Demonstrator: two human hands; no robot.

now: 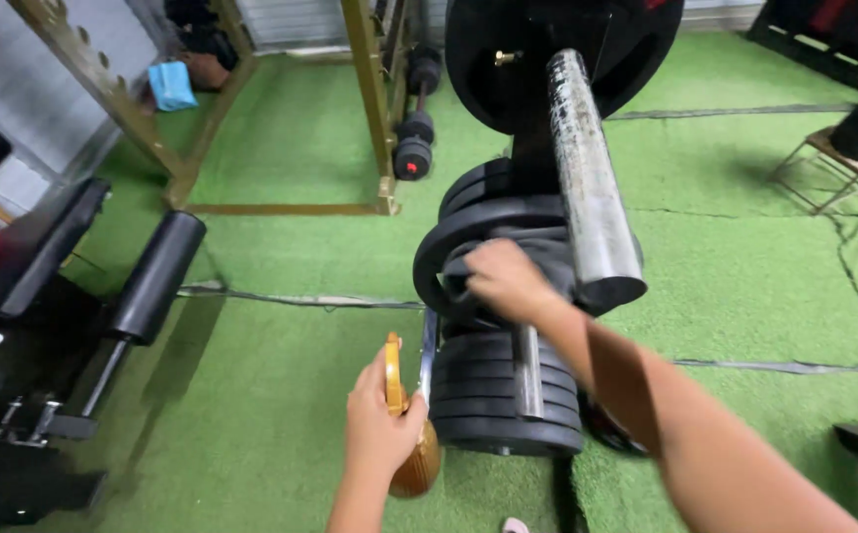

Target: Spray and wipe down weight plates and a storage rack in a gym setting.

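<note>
Head view, right hand gripping black weight plate on rack, left hand below clutching golden kettlebell.

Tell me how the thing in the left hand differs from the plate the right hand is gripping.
The left hand holds a small golden plate; the right hand grips a larger black plate. The golden plate is held free, edge-on in the air; the black plate sits on the weight rack among other plates. Both are round discs.
</note>
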